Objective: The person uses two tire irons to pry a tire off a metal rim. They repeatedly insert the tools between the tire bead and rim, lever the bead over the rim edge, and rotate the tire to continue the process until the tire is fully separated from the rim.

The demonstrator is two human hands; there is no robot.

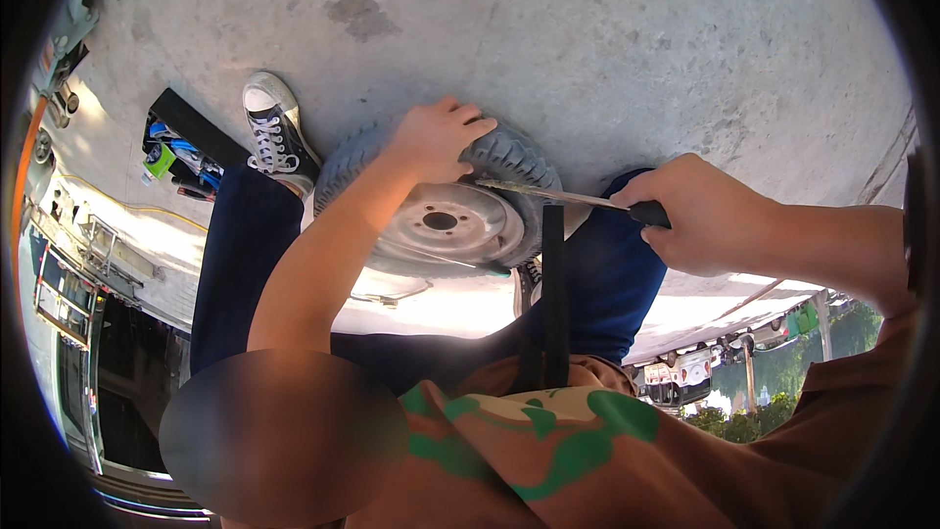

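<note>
A grey tyre [504, 152] with a dull metal wheel rim [478, 216] lies between my legs on the concrete. My left hand [441, 140] rests on the far part of the tyre, fingers spread and slightly bent, the thumb near the rim. Closed round a black handle, my right hand [707, 217] holds a long, flat metal tool [553, 194]. Its worn tip points left, to the inner edge of the tyre close to my left thumb. Whether the tip is wedged under the tyre's edge, I cannot tell.
An open black tool bag [196, 127] with blue and green things stands at left beside my shoe [276, 127]. A black strap [554, 294] hangs in front of my lap. Equipment and a metal frame [64, 294] line the far left; parked vehicles [681, 377] show at lower right.
</note>
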